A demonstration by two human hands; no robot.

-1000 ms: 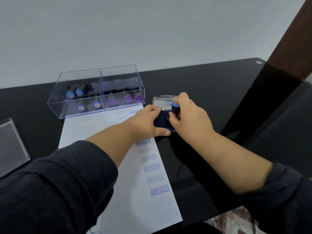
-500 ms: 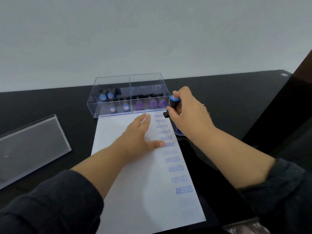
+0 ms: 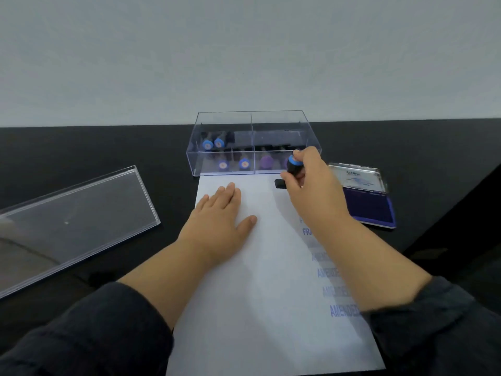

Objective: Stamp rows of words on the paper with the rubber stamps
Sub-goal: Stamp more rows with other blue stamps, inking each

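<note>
Lid: a clear rectangular plastic lid lay on the black counter at your far left, set aside so the box stayed open.
Left grip: your left hand lay open, fingers straight and flat on the white sheet of paper, probably to stop it sliding under the stamp.
Box: the clear plastic stamp box touched the paper's far edge, spare blue- and purple-capped stamps inside.
Right grip: your right hand was closed round the black rubber stamp with the blue cap, its base at the paper's top right corner, above the column of blue words.
Ink: the open blue ink pad sat just right of the paper, within easy reach.
</note>
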